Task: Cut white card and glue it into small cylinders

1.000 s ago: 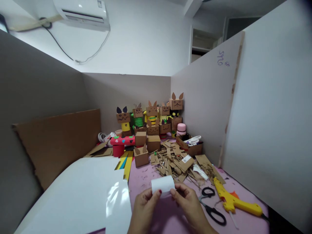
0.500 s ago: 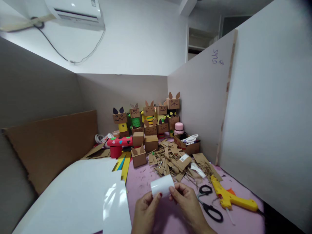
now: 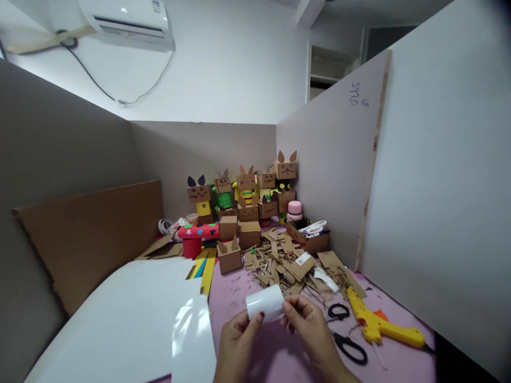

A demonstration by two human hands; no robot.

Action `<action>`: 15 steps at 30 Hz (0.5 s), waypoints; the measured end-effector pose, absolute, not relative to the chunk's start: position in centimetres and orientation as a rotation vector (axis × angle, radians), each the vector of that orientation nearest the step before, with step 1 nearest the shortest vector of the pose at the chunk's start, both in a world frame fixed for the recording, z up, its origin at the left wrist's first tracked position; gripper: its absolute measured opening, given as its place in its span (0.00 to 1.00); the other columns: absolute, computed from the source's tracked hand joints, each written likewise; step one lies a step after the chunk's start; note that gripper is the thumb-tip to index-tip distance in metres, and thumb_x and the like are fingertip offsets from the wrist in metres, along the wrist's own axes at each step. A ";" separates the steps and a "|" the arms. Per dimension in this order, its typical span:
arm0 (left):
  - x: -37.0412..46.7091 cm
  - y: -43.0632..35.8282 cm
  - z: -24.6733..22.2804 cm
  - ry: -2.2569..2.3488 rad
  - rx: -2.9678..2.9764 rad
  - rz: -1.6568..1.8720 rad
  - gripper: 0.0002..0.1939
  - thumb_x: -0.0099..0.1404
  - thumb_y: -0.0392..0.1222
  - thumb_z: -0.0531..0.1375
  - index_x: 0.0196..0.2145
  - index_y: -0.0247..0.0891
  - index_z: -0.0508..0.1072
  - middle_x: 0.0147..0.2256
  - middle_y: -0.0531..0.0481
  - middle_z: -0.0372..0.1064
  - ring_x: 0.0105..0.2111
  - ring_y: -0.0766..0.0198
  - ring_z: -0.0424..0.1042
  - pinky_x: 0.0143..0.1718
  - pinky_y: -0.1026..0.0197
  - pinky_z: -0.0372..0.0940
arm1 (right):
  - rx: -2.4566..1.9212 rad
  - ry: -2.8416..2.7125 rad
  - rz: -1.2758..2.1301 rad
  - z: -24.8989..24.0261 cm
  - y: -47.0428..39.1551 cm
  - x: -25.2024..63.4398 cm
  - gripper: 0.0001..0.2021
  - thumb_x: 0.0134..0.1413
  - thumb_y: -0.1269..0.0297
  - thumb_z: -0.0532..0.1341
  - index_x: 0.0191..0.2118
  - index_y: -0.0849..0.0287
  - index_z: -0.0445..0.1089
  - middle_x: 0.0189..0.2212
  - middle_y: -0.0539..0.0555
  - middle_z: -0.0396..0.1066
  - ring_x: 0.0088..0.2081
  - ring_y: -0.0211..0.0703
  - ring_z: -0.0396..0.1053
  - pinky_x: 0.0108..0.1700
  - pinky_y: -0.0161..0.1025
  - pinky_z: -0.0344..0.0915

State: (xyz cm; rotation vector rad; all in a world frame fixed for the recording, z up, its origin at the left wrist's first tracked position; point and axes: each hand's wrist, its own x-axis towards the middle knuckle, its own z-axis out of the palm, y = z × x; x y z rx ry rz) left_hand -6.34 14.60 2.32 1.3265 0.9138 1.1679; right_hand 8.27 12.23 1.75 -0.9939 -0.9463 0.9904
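Note:
A glossy white paper tube (image 3: 265, 302) is held above the pink tabletop, lying nearly sideways with its right end tipped slightly up. My left hand (image 3: 238, 340) grips its left end, thumb on the near side. At the right end, the thumb and fingers of my right hand (image 3: 308, 327) pinch the tube's edge; some of those fingertips are hidden behind it. Just right of that hand lie black-handled scissors (image 3: 351, 348), partly covered by it. A yellow glue gun (image 3: 385, 327) with a glue stick showing rests farther right.
Cardboard scraps (image 3: 279, 260) are heaped beyond my hands. Behind stand several cardboard animal figures (image 3: 246, 183) and plain boxes (image 3: 249, 234). White sheet material (image 3: 131, 314) covers the left side, beside yellow strips (image 3: 207, 274). Partition walls (image 3: 327, 175) enclose the table.
My right thumb has slid from the tube's face out to its right edge. My left hand keeps its grip. The whole view has shifted slightly.

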 end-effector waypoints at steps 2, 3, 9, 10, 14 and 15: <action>-6.4 14.6 2.4 0.926 1.333 1.180 0.17 0.52 0.51 0.64 0.30 0.32 0.80 0.22 0.49 0.73 0.26 0.59 0.69 0.29 0.63 0.63 | -1.011 -0.983 0.997 1.6 12.2 8.5 0.19 0.43 0.48 0.65 0.26 0.63 0.70 0.16 0.47 0.66 0.19 0.34 0.60 0.23 0.31 0.54; -6.4 14.5 2.4 0.932 1.336 1.193 0.16 0.52 0.51 0.64 0.29 0.33 0.79 0.22 0.49 0.73 0.26 0.60 0.69 0.29 0.63 0.63 | -1.015 -0.984 1.006 1.5 12.3 8.5 0.19 0.43 0.48 0.65 0.26 0.63 0.70 0.15 0.47 0.66 0.19 0.33 0.60 0.22 0.31 0.54; -6.5 14.4 2.7 0.896 1.416 1.173 0.14 0.55 0.49 0.62 0.27 0.33 0.78 0.22 0.50 0.73 0.28 0.58 0.70 0.33 0.61 0.65 | -0.945 -0.890 1.155 0.8 12.8 8.8 0.19 0.37 0.50 0.69 0.22 0.63 0.69 0.12 0.47 0.66 0.17 0.32 0.58 0.21 0.29 0.51; -6.5 14.3 2.8 0.895 1.442 1.176 0.14 0.55 0.48 0.62 0.30 0.33 0.78 0.25 0.48 0.74 0.30 0.57 0.71 0.34 0.61 0.65 | -0.935 -0.870 1.174 0.7 12.8 8.9 0.19 0.36 0.50 0.69 0.22 0.63 0.69 0.11 0.47 0.66 0.16 0.31 0.58 0.21 0.29 0.51; -6.9 13.9 3.4 1.013 1.601 1.284 0.13 0.55 0.47 0.62 0.34 0.36 0.77 0.32 0.45 0.76 0.36 0.54 0.72 0.39 0.59 0.65 | -0.898 -0.791 1.270 0.6 13.0 9.0 0.20 0.35 0.50 0.70 0.23 0.63 0.67 0.11 0.45 0.64 0.14 0.28 0.55 0.19 0.26 0.48; -6.9 13.6 3.6 1.040 1.640 1.313 0.12 0.56 0.47 0.62 0.34 0.37 0.77 0.33 0.45 0.76 0.36 0.54 0.72 0.40 0.60 0.65 | -0.888 -0.773 1.289 0.7 13.0 9.1 0.19 0.35 0.50 0.70 0.24 0.62 0.67 0.12 0.44 0.64 0.15 0.28 0.55 0.19 0.26 0.48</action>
